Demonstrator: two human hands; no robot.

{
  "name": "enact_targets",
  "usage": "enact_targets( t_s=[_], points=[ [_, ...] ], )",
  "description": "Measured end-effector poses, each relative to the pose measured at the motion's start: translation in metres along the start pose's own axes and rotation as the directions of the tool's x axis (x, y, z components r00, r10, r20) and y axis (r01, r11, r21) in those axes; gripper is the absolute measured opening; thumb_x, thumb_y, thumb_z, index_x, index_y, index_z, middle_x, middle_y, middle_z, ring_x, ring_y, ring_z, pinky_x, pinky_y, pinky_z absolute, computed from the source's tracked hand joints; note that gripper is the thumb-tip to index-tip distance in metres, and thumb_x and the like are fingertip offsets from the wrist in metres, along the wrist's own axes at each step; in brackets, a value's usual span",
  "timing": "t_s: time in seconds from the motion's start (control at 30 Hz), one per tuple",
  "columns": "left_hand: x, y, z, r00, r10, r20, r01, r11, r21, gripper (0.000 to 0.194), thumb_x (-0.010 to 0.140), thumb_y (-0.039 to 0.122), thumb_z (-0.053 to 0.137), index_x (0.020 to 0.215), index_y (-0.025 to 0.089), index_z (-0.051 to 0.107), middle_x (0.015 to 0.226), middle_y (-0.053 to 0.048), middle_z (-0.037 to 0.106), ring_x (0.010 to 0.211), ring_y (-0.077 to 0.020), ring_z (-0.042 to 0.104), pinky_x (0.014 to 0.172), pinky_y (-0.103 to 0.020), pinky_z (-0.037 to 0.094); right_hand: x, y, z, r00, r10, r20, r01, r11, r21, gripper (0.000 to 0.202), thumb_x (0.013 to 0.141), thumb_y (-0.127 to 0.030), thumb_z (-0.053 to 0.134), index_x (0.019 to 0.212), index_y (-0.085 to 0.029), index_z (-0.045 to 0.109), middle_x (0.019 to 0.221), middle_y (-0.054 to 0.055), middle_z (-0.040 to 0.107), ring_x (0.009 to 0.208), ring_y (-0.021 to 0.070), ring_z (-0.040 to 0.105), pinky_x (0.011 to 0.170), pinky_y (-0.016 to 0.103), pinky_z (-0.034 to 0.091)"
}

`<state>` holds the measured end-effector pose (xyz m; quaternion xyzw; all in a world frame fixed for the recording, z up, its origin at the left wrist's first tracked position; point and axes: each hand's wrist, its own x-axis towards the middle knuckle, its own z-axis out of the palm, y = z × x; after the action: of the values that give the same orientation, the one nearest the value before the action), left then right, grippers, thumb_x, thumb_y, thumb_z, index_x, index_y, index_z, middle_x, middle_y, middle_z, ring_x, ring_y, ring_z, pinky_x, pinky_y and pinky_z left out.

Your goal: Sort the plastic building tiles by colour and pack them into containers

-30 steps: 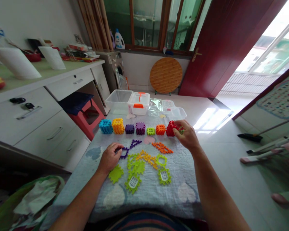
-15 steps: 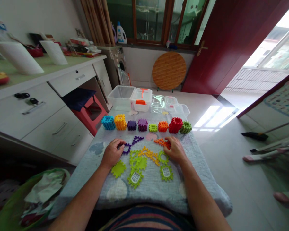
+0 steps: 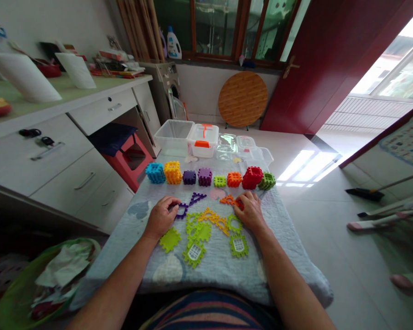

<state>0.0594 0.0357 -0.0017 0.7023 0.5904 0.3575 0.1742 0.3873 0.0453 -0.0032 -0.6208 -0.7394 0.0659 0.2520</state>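
Note:
My left hand (image 3: 162,215) rests on the cloth with its fingers closed on the edge of a dark purple square-frame building piece (image 3: 182,210). Just beyond it lies a purple triangle piece (image 3: 197,198). On the other side, my right hand (image 3: 251,211) has its fingertips closed on the right end of an orange triangle piece (image 3: 228,200), covering part of it. Between my forearms lie yellow triangle pieces (image 3: 211,218), a lime ring-shaped piece (image 3: 234,223), two lime window pieces (image 3: 194,252) and a solid lime square (image 3: 170,239), all flat.
Across the table stands a row of stacked pieces by colour, from blue (image 3: 155,173) to red (image 3: 252,178). Behind them are an open clear bin (image 3: 174,133), a lidded box with orange latches (image 3: 203,140) and clear lids (image 3: 226,145). A cabinet (image 3: 48,156) stands left.
The view has shifted very slightly. My right hand's fingers have moved a little on the orange triangle piece; my left hand and the other pieces stay put.

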Motion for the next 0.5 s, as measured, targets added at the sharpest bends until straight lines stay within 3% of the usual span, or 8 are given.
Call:
enact_targets(
  t_s=[0.17, 0.33, 0.5],
  points=[
    [0.0, 0.002, -0.001, 1.0, 0.0, 0.002, 0.0, 1.0, 0.001, 0.018, 0.082, 0.026, 0.051, 0.089, 0.019, 0.066, 0.092, -0.005, 0.067, 0.09, -0.0208, 0.063, 0.085, -0.032, 0.05, 0.003, 0.005, -0.004, 0.993, 0.004, -0.117, 0.009, 0.994, 0.105, 0.007, 0.079, -0.025, 0.062, 0.082, -0.021, 0.066, 0.096, 0.006, 0.061, 0.098, 0.0238, 0.05, 0.09, 0.038, 0.036],
    [-0.001, 0.0, -0.001, 1.0, 0.005, 0.009, -0.005, 1.0, 0.013, 0.02, 0.082, 0.028, 0.051, 0.09, 0.019, 0.066, 0.093, -0.005, 0.066, 0.091, -0.0209, 0.062, 0.087, -0.033, 0.049, 0.003, 0.024, -0.015, 0.961, 0.125, -0.246, -0.083, 0.982, 0.172, 0.008, 0.073, -0.025, 0.06, 0.079, -0.02, 0.063, 0.087, 0.005, 0.06, 0.088, 0.0217, 0.052, 0.088, 0.037, 0.039],
    [-0.001, -0.001, 0.0, 1.0, 0.007, 0.011, -0.007, 1.0, 0.02, 0.02, 0.083, 0.029, 0.05, 0.091, 0.019, 0.066, 0.094, -0.005, 0.066, 0.092, -0.021, 0.062, 0.088, -0.033, 0.049, 0.0, 0.037, -0.017, 0.949, 0.261, -0.177, -0.263, 0.965, 0.012, 0.004, 0.068, -0.024, 0.059, 0.071, -0.021, 0.058, 0.079, 0.004, 0.057, 0.081, 0.0214, 0.049, 0.08, 0.035, 0.037]
  ],
)
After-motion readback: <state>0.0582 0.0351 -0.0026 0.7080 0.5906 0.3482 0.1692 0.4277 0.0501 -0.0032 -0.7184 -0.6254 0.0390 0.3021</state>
